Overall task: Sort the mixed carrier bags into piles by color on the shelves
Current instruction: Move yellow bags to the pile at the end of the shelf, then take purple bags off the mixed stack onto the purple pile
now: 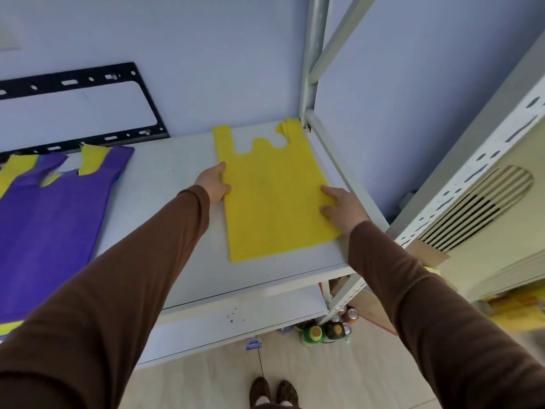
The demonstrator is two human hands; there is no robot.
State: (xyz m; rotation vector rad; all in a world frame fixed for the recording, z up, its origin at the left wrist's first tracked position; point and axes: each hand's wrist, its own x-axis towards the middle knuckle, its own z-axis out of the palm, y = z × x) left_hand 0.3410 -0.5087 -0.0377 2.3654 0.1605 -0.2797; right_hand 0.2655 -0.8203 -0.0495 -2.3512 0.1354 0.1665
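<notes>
A yellow carrier bag [271, 196] lies flat on the right part of the white shelf [177, 231], handles toward the wall. My left hand [213, 184] touches its left edge, thumb on the fabric. My right hand [343, 206] rests flat on its right edge, fingers spread. At the far left lies a mixed pile with a purple bag [50, 219] on top; yellow handles [91, 162] and a strip of blue show from bags underneath.
A black metal bracket [88, 81] leans on the wall behind the shelf. Grey shelf uprights [312, 69] stand at the right corner. A lower shelf board [236, 320] juts out below. Bottles and cans [327, 329] sit on the floor. A vented white unit [477, 208] stands on the right.
</notes>
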